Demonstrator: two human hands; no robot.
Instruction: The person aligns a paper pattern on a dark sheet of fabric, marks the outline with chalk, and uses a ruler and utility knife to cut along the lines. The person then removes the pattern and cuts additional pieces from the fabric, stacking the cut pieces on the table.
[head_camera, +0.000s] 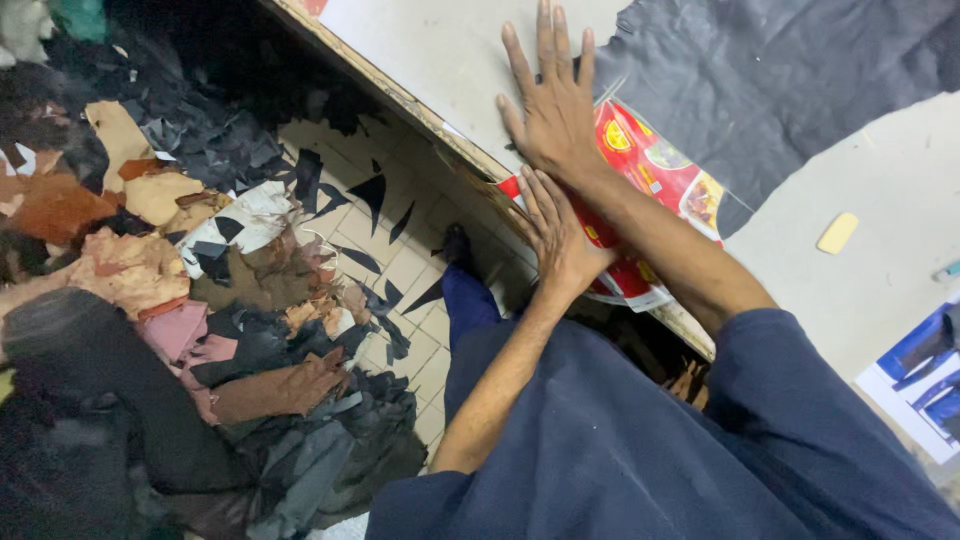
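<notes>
My right hand (553, 110) lies flat on the grey worktable (430, 50), fingers spread, its palm pressing the upper end of a red printed plastic sheet (655, 170). My left hand (557, 240) rests at the table's front edge with its fingers straight, touching the near end of the same sheet where it hangs over the edge. Neither hand grips anything. A large piece of black leather (780, 80) lies on the table just right of my right hand, over part of the sheet.
A small yellow bar (837, 233) and a blue-and-white printed paper (920, 370) lie on the table at the right. Heaps of brown, pink and black leather scraps (200, 250) cover the tiled floor (410, 270) at the left. My foot (458, 245) stands by the table.
</notes>
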